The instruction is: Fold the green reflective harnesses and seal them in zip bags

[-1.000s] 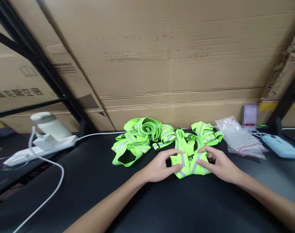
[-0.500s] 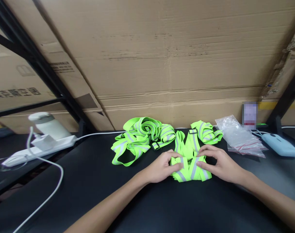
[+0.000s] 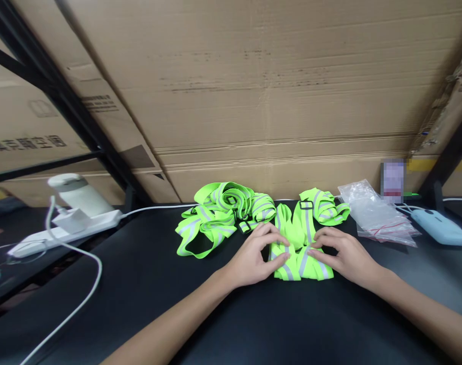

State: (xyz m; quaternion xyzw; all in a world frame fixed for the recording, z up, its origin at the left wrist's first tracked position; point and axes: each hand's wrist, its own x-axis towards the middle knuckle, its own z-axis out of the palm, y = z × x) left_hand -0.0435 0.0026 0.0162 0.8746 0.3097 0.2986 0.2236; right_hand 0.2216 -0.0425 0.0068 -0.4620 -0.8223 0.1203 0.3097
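A folded neon-yellow reflective strap [image 3: 306, 266] with grey stripes lies on the black table, in the middle right of the view. Its upper loops and a black buckle [image 3: 306, 205] reach away from me. My left hand [image 3: 256, 256] has thumb and fingertips curled on the left part of the fold. From the other side, my right hand [image 3: 345, 256] pinches the strap near its centre. Behind it are a loose heap of similar straps [image 3: 206, 228] on the left and a rolled strap [image 3: 324, 207] on the right.
Clear plastic bags [image 3: 379, 218] and a light-blue device [image 3: 441, 227] lie to the right. On the left, a white power strip [image 3: 98, 221] with a cable [image 3: 96, 284] stands by a pale bottle [image 3: 86, 195]. A cardboard wall [image 3: 254, 116] closes off the back.
The folded bundle has been flattened slightly, and its upper loops are more spread out. My left hand's fingers have lifted and opened a little; my right hand has barely moved.
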